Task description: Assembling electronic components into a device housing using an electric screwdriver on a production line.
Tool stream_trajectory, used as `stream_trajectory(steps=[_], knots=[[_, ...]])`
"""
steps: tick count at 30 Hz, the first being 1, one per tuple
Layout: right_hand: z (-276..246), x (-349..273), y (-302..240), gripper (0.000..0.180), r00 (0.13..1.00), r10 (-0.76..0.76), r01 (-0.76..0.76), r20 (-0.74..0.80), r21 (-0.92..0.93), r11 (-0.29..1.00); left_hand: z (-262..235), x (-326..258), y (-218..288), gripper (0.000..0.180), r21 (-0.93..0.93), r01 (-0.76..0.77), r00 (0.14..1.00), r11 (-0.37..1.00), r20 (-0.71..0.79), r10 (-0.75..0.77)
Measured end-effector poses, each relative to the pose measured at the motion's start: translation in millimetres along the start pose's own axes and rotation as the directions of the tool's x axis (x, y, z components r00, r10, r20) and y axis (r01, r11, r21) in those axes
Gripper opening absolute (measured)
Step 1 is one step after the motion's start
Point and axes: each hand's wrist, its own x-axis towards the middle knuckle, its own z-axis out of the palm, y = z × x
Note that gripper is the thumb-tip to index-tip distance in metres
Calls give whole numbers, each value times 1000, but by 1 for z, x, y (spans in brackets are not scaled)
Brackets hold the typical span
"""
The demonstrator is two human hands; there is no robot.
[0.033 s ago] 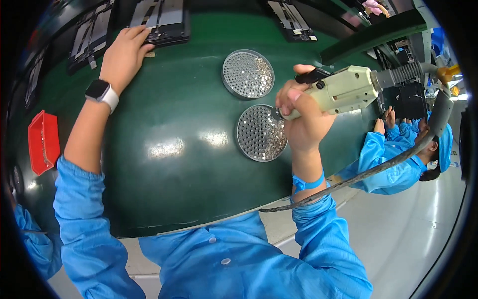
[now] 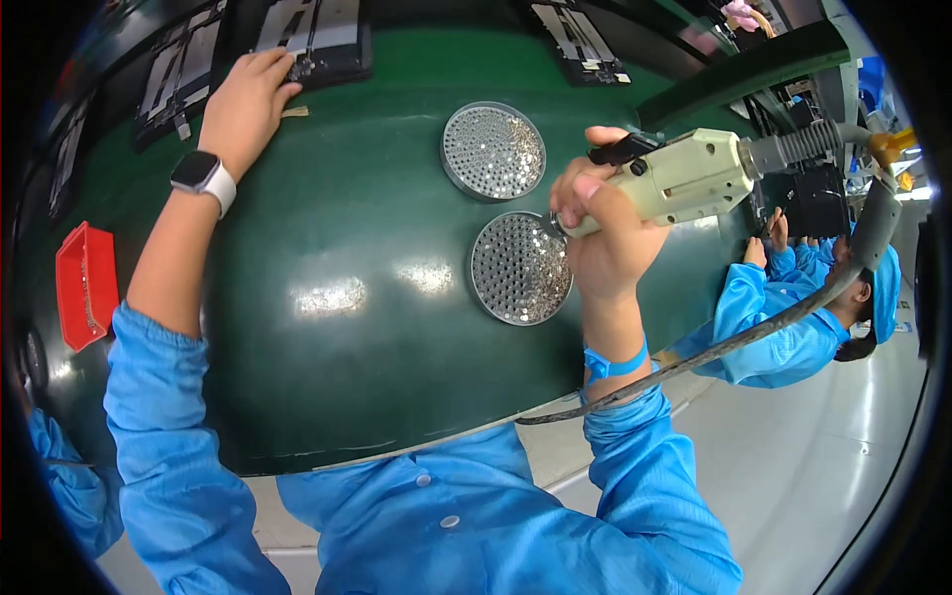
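My left hand reaches to the far left, its fingers closed over the near edge of a flat black device with its inside exposed, tablet-like. In my right hand is a pale green electric screwdriver, held sideways with the fingers wrapped round its front end. Its tip is over the rim of the lower round dish, which has a holed plate and small silvery screws gathered on its right side. A similar round dish with screws lies just beyond it.
More opened black devices lie along the far edge, one at far left, another at far right. A red tray stands at left. The screwdriver's cable curves past my right wrist. A co-worker in blue sits at right.
The black device has shifted slightly left, along with my left hand. My right hand and the screwdriver have hardly moved.
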Motion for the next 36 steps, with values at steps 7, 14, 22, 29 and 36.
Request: stream_trajectory(steps=[7,14,22,29,36], knots=[[-4,42,16,33,996,-89,88,-1,-144,986,-8,26,-78,45,-172,113,993,979,-9,-116],[10,58,49,21,997,-63,60,-41,-75,995,-24,-22,-251,104,137,760,534,635,426,-730],[12,30,22,30,995,-86,78,-55,-135,988,-26,-57,-300,42,-431,896,322,-103,792,-519],[-5,-26,-5,39,1000,-16,15,-2,-125,992,-51,-40,-228,30,-290,949,302,126,712,-633],[-13,-61,-1,36,997,-10,5,81,59,998,-73,-53,-285,27,-661,654,460,-367,733,-501]])
